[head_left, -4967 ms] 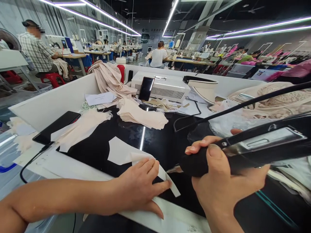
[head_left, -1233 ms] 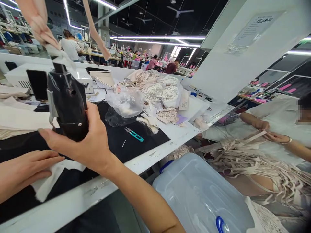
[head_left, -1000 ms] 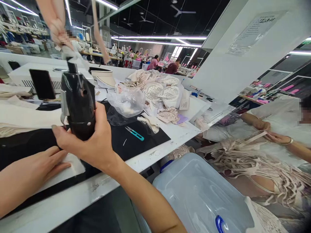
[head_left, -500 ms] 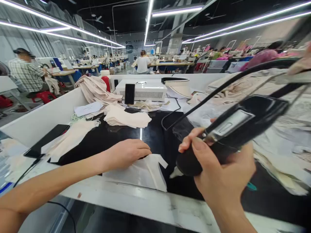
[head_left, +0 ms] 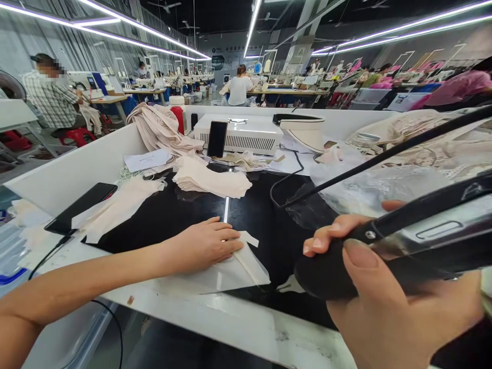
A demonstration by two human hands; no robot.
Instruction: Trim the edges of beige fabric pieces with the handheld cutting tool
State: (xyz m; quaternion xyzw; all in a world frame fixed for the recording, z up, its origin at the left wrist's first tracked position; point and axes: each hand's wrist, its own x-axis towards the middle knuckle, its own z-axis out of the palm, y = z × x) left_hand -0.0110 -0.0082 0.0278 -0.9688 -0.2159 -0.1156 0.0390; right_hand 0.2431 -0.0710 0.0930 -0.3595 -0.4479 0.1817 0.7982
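Observation:
My left hand (head_left: 215,243) lies flat on a thin white fabric piece (head_left: 251,264) with a folded pale strip, at the front of the black work surface (head_left: 265,225). Its fingers are stretched out. In my right hand (head_left: 395,312) is a black corded tool that looks like an iron (head_left: 430,230), with a silver plate along its side. The tool is raised and runs off the right edge, so its far end is out of view. A small pale scrap (head_left: 291,285) lies just left of its rounded end.
A stack of cream fabric pieces (head_left: 211,177) lies behind my left hand. Beyond it are an upright phone (head_left: 217,139), a white vented box (head_left: 246,130) and a visor (head_left: 303,134). A black cable (head_left: 369,159) crosses the right side above clear plastic (head_left: 369,177). Co-workers sit farther back.
The iron has moved right and nearer to the camera in my right hand. My left hand's fingers have spread out over the fabric piece. The view has shifted slightly.

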